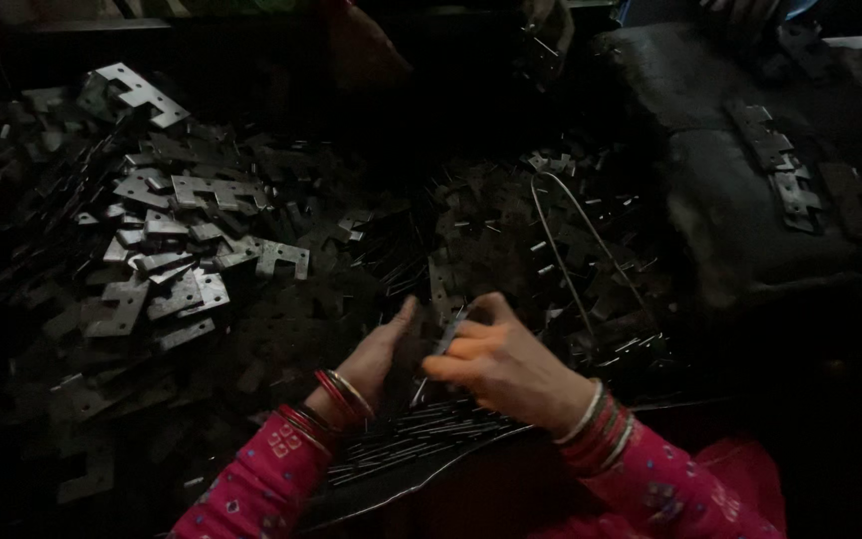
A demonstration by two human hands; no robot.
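**Grey metal plate, held between two hands**

Grey steel plate [448, 334], small and flat, pinched in the right hand [506, 364] with thumb and fingers closed on it, low at centre. Left hand [383, 357] touches its other edge; whether those fingers clamp it cannot be told. Below the hands: a tray of thin pins [421, 439]. Left: a heap of notched plates [167, 250], dull silver. Behind: a wire loop [576, 250] on darker plates. Right: a black sack [740, 170] bearing a row of joined hinges [780, 170]. No labels visible.
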